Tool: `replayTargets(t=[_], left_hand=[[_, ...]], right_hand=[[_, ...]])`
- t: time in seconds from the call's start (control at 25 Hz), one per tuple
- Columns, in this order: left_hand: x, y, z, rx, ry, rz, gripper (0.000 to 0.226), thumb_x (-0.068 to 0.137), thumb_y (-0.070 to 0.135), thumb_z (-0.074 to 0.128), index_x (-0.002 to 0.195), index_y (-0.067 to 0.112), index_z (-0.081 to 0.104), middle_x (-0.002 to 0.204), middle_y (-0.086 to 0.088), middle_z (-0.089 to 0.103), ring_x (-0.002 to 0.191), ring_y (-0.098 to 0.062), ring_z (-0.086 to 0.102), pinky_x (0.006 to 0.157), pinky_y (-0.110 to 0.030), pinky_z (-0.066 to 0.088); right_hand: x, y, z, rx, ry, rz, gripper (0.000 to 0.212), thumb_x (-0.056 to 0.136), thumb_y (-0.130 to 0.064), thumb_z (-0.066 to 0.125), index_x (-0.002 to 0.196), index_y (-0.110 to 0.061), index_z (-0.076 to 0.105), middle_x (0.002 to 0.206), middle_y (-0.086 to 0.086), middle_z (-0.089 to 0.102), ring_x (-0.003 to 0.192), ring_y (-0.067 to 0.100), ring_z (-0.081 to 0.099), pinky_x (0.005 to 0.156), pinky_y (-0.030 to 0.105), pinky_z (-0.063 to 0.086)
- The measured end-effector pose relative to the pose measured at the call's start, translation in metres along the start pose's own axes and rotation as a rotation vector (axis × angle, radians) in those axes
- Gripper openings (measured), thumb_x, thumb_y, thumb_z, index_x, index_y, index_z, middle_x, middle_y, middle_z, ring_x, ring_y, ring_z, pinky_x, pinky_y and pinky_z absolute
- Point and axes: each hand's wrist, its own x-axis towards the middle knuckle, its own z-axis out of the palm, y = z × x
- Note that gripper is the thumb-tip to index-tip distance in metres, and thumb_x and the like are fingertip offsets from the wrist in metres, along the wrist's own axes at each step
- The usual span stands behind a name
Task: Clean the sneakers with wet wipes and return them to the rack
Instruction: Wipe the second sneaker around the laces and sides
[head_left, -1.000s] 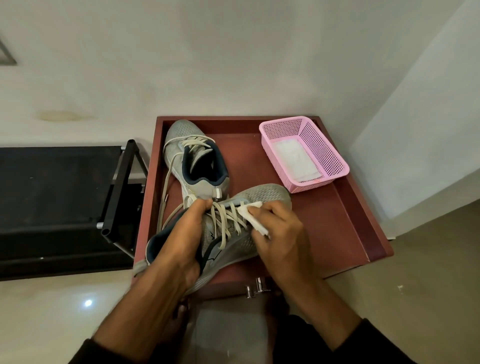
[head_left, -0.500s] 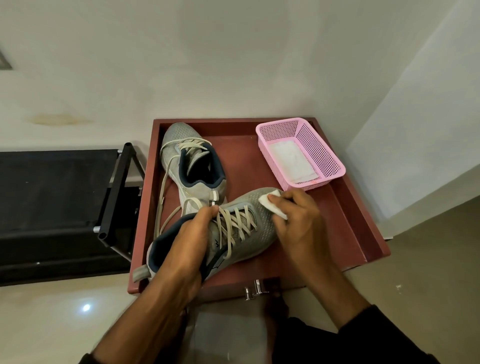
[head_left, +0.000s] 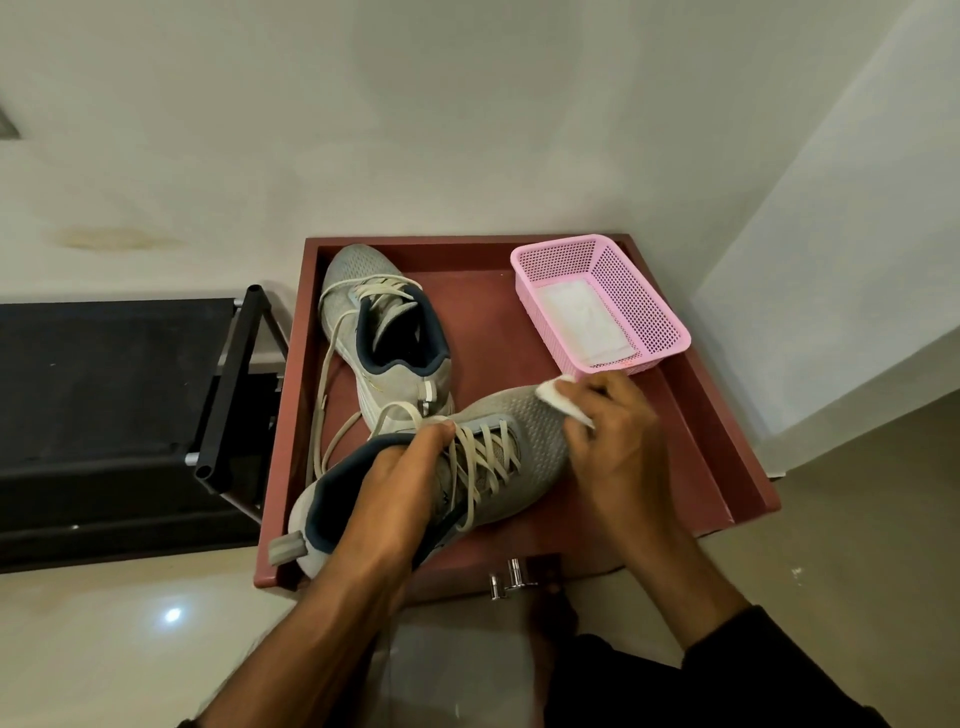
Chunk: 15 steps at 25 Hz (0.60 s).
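The cleaning is under way and, by my reading, far from finished: the near grey sneaker (head_left: 483, 462) is being wiped at its toe, the second sneaker (head_left: 387, 332) lies untended behind it on the red-brown tray table (head_left: 727, 467), and neither is on the black rack (head_left: 228, 384) to the left. The left hand (head_left: 400, 488) grips the near sneaker at its collar, thumb up by the laces, steadying it on its side. The right hand (head_left: 613, 447) has its fingers curled, pinching a folded white wet wipe (head_left: 558, 397) against the toe mesh. More wipes lie in the pink basket (head_left: 660, 312), just beyond that hand.
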Motion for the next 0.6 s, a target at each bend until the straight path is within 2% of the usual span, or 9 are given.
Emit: replayTargets(t=[0.04,0.12,0.2,0.28,0.36,0.44,0.52,0.6], left_hand=[[-0.009,0.000,0.000,0.008,-0.008,0.019,0.034,0.093,0.041,0.055,0.069,0.031,0.077,0.074,0.012,0.076,0.079,-0.010,0.072,0.070,-0.031,0.054],[-0.013,0.000,0.001,0.018,-0.020,0.060,0.035,0.094,0.040,0.054,0.069,0.029,0.076,0.074,0.011,0.076,0.080,-0.011,0.072,0.071,-0.031,0.055],[-0.010,0.001,0.002,0.020,-0.018,0.063,0.033,0.095,0.038,0.053,0.073,0.026,0.074,0.078,0.008,0.077,0.084,-0.015,0.073,0.076,-0.034,0.056],[-0.013,0.000,0.003,0.048,0.009,0.097,0.038,0.095,0.037,0.052,0.066,0.029,0.075,0.074,0.011,0.076,0.080,-0.012,0.072,0.076,-0.035,0.056],[-0.018,0.001,0.004,0.062,-0.013,0.136,0.042,0.096,0.037,0.051,0.061,0.045,0.074,0.070,0.021,0.073,0.071,-0.003,0.069,0.078,-0.034,0.055],[-0.023,0.004,0.006,0.085,-0.021,0.161,0.047,0.096,0.036,0.051,0.058,0.056,0.068,0.067,0.027,0.070,0.070,0.002,0.067,0.083,-0.034,0.054],[-0.022,0.001,0.007,0.099,-0.014,0.163,0.037,0.094,0.039,0.053,0.063,0.044,0.073,0.070,0.023,0.072,0.075,0.000,0.067,0.085,-0.037,0.055],[-0.023,-0.001,0.007,0.099,0.010,0.164,0.026,0.090,0.043,0.055,0.072,0.030,0.069,0.082,0.009,0.074,0.089,-0.012,0.068,0.090,-0.047,0.054]], right_hand=[[0.001,0.003,-0.002,0.001,0.032,0.054,0.030,0.083,0.002,0.070,0.111,-0.008,0.074,0.097,0.007,0.064,0.086,0.026,0.063,0.067,0.031,0.053],[-0.003,-0.007,0.001,0.078,0.011,0.050,0.031,0.082,0.002,0.069,0.110,-0.009,0.075,0.099,0.006,0.065,0.086,0.022,0.063,0.068,0.032,0.054],[-0.011,-0.024,0.007,0.163,-0.108,-0.064,0.035,0.079,0.004,0.067,0.110,-0.010,0.075,0.102,0.005,0.064,0.092,0.018,0.062,0.078,0.030,0.055],[-0.011,-0.024,0.007,0.137,-0.144,-0.155,0.036,0.077,0.006,0.066,0.109,-0.008,0.075,0.103,0.005,0.064,0.095,0.018,0.061,0.083,0.026,0.051],[-0.001,-0.010,-0.001,0.080,-0.050,-0.063,0.032,0.079,0.006,0.068,0.108,-0.007,0.075,0.099,0.006,0.064,0.090,0.022,0.062,0.076,0.027,0.052],[0.004,0.002,-0.008,0.043,0.055,0.070,0.030,0.082,0.004,0.068,0.109,-0.008,0.076,0.097,0.007,0.065,0.085,0.023,0.063,0.072,0.020,0.047],[0.000,-0.006,-0.005,0.088,0.055,0.090,0.030,0.084,0.002,0.068,0.111,-0.009,0.075,0.100,0.006,0.065,0.087,0.021,0.064,0.072,0.021,0.050],[-0.007,-0.026,0.001,0.182,-0.042,-0.011,0.032,0.084,0.001,0.065,0.112,-0.009,0.074,0.104,0.005,0.065,0.093,0.020,0.064,0.078,0.030,0.055]])
